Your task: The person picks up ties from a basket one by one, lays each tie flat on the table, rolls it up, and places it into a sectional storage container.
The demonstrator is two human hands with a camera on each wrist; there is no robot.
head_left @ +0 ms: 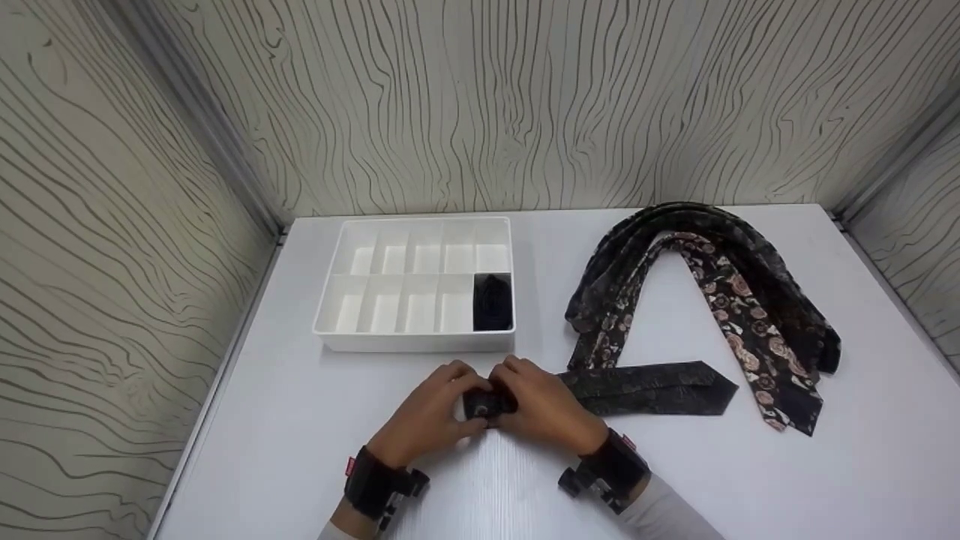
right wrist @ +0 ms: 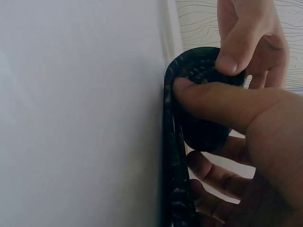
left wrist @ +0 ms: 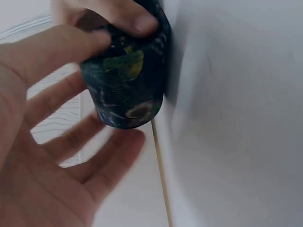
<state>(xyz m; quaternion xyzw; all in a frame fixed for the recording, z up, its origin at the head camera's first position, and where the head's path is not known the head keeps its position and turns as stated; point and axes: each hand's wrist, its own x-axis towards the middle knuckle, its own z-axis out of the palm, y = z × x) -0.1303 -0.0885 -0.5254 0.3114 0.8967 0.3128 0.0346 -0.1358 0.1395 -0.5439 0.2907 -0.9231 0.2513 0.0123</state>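
Observation:
A dark patterned necktie (head_left: 652, 388) lies partly rolled up, its roll (head_left: 484, 405) between both hands and its pointed tail stretching right along the table. My left hand (head_left: 427, 416) holds the roll from the left; in the left wrist view, thumb and fingers curve about the patterned roll (left wrist: 128, 85). From the right, my right hand (head_left: 544, 409) grips it too, with the thumb pressed on the coil's side in the right wrist view. There the flat length of tie (right wrist: 177, 189) runs from the roll along the white tabletop.
Behind the hands stands a white divided tray (head_left: 420, 343); a rolled dark tie (head_left: 493, 304) fills its front right compartment. At right, several ties (head_left: 675, 217) lie draped in an arch, one with pink flowers (head_left: 750, 322). Wood-grain panels (head_left: 510, 105) enclose the white table (head_left: 255, 420).

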